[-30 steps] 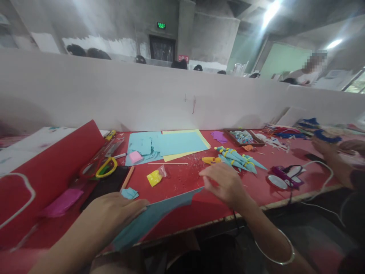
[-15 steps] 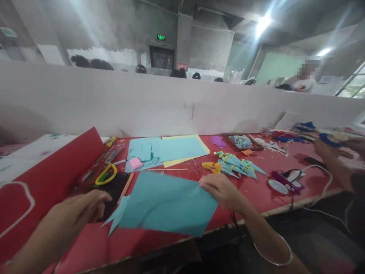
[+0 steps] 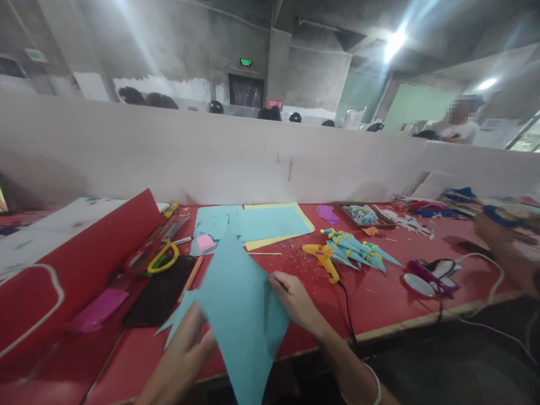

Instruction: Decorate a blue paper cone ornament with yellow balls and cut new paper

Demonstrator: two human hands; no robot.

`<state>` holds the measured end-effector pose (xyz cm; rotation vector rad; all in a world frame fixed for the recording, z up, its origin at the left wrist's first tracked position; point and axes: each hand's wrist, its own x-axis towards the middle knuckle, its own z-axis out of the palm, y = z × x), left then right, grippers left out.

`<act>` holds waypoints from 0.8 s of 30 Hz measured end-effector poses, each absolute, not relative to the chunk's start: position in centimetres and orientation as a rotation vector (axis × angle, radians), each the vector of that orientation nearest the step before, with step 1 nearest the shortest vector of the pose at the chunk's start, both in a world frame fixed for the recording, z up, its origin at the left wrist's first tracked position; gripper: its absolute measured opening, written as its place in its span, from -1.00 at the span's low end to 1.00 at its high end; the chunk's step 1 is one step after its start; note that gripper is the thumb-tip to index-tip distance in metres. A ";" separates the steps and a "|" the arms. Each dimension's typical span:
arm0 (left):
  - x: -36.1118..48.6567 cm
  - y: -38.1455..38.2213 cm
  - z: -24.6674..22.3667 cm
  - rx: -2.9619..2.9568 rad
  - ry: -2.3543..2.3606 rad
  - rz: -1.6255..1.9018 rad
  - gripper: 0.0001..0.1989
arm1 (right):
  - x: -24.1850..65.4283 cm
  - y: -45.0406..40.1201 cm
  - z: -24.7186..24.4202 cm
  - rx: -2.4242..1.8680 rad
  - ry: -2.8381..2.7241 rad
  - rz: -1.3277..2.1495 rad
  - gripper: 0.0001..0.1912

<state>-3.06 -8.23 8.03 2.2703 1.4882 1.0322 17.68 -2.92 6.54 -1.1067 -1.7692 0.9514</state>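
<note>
A large blue paper sheet (image 3: 240, 304) hangs upright over the table's front edge, one corner pointing up. My right hand (image 3: 291, 295) pinches its right side, where the paper bends. Against its left edge is my left hand (image 3: 185, 343), slightly blurred, with thumb and fingers apart; whether it grips the sheet is not clear. Pointed blue paper pieces (image 3: 179, 318) lie beside my left hand. To the right rest a yellow glue gun (image 3: 323, 260) and several blue paper cones (image 3: 354, 247) with yellow trim.
On the red table (image 3: 295, 253) lie a black phone-like slab (image 3: 162, 292), yellow-handled scissors (image 3: 163, 257), blue and yellow sheets (image 3: 274, 222), and a tray (image 3: 386, 225) of small pieces. A purple device (image 3: 434, 278) and another person's arm (image 3: 502, 247) are at right.
The blue sheet has turned from lying wide to standing corner-up. My left hand has moved right to its edge. My right hand has shifted slightly left, still holding the paper.
</note>
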 end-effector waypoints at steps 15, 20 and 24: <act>-1.6 -7.2 7.5 2.160 1.717 1.083 -0.57 | 15.6 -2.7 5.1 -1.157 -1.625 0.642 -0.68; 0.3 -7.0 7.1 2.320 1.650 1.040 -0.52 | 13.9 -4.6 8.4 -0.891 -1.805 0.627 -0.42; 1.2 -7.4 7.8 2.391 1.518 1.035 -0.55 | 13.1 -4.7 9.5 -0.780 -1.770 0.835 -0.46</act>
